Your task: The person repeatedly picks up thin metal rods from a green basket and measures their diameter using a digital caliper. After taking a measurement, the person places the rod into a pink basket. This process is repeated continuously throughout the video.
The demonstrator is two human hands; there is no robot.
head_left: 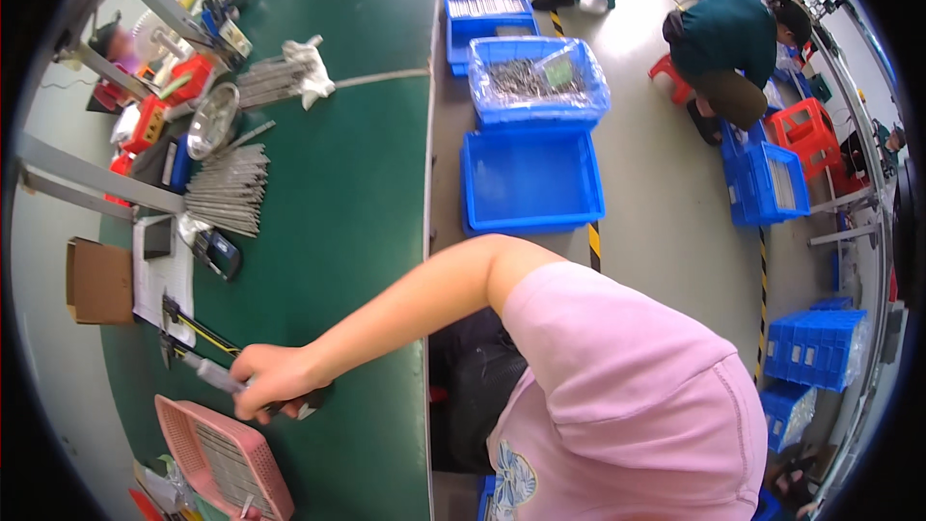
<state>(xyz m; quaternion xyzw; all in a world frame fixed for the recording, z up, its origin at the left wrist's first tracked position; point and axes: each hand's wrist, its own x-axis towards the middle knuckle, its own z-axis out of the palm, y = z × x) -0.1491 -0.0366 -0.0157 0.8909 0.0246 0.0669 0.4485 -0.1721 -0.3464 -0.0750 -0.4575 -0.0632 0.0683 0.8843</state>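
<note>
My right hand (272, 381) reaches across the green table, its fingers wrapped round a long grey-and-black hand tool (214, 372). Dark jaw-like ends point away from the fingers, and a yellow-edged dark bar (204, 334) lies alongside; the tool's exact kind is unclear. Under the palm a dark part with a shiny tip sticks out. Only fingertips of my left hand (253, 514) show at the lower edge, pinched on a thin metal rod (247, 502). Beside them stands a pink plastic basket (265, 458) with rows of metal rods (224, 463) inside.
Further along the green table (357, 183) are a pile of metal rods (230, 188), a dark handheld device (222, 253), a metal bowl (213, 122) and a cardboard box (99, 280). Blue crates (532, 181) line the floor on the right; a seated person (728, 48) bends nearby.
</note>
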